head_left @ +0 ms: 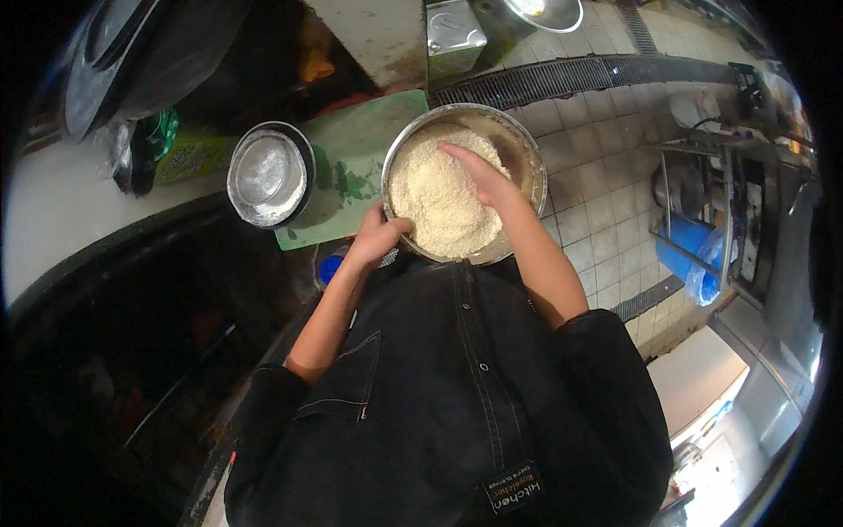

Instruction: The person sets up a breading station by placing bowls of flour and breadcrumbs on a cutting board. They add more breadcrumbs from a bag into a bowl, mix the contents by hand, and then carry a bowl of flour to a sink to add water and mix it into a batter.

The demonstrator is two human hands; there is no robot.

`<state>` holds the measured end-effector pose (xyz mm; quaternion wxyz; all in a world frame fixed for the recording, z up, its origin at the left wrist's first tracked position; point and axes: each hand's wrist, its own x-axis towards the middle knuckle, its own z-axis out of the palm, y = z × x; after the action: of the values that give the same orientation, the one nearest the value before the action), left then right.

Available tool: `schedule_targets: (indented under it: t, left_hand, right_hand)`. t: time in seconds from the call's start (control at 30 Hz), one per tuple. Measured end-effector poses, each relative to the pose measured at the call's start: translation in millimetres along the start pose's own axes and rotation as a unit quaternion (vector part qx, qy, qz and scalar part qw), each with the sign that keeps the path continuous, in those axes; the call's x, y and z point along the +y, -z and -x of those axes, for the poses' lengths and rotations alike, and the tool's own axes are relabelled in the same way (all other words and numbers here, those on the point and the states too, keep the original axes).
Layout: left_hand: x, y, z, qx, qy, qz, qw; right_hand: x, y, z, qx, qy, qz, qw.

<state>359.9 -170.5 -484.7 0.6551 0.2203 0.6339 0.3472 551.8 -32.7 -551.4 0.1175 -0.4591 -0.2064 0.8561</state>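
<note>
A large round metal bowl (532,145) is right before me, with a heap of pale, coarse crumbs (443,198) inside it. My left hand (378,235) grips the bowl's near-left rim, thumb over the edge and the other fingers mostly hidden. Inside the bowl, my right hand (479,171) rests against the upper right of the heap. Its visible fingers are stretched out toward the left, and crumbs may cover the rest. Left of this bowl, a smaller round metal pan (235,189) dusted with white powder stands on a green board (356,132).
Beyond the bowl are a metal tin (455,33) and another metal bowl (562,19). A drain grate (562,75) crosses the tiled floor (584,167). At right stands a metal rack (724,189) with a blue bucket (680,246). Dark cookware (162,66) is at upper left.
</note>
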Motion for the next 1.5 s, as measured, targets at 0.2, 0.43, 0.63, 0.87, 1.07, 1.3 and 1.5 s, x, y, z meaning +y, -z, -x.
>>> schedule_targets:
  t: [0.2,0.43,0.63,0.87,1.07,1.3,1.5]
  left_hand:
    - [-5.1,3.7,-6.7,-0.007,0.008,0.033,0.999]
    - [-1.5,4.4,-7.6,0.002,0.037,0.072,0.997]
    - [1.0,4.9,3.7,0.047,0.043,0.063,0.996]
    - [10.6,4.4,12.1,0.034,0.049,0.080,0.995]
    - [3.4,3.9,9.1,0.057,0.026,0.078,0.995]
    - [18.5,-2.5,19.0,0.058,0.064,0.068,0.994]
    - [13.4,1.8,14.2,0.045,0.042,0.058,0.996]
  right_hand:
    - [-38.8,-39.8,46.3,-0.005,0.006,0.039,0.999]
    - [-49.8,-56.8,92.8,0.038,0.176,0.474,0.862]
    - [-55.4,-34.5,128.3,0.205,0.335,0.590,0.705]
    - [-19.4,-57.9,136.2,0.122,0.324,0.630,0.696]
    - [2.9,-69.3,113.8,0.129,0.324,0.694,0.630]
    - [-13.5,-48.1,124.8,0.209,0.373,0.513,0.745]
    - [-12.1,-37.9,117.3,0.138,0.341,0.609,0.703]
